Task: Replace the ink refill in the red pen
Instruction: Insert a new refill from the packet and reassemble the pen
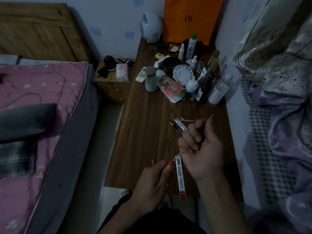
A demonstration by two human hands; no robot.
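Over a dark wooden desk [148, 132] beside a bed [42, 98], a thin refill [182, 153] is gripped in the curled right hand [202, 149]; its wrapper [180, 179] is pinched by the left hand [152, 179] fingers [167, 168].

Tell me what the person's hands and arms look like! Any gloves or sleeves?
No gloves! The left hand and right hand are bare, with no rings or watch showing. The left forearm and right forearm are bare too, no sleeves in view.
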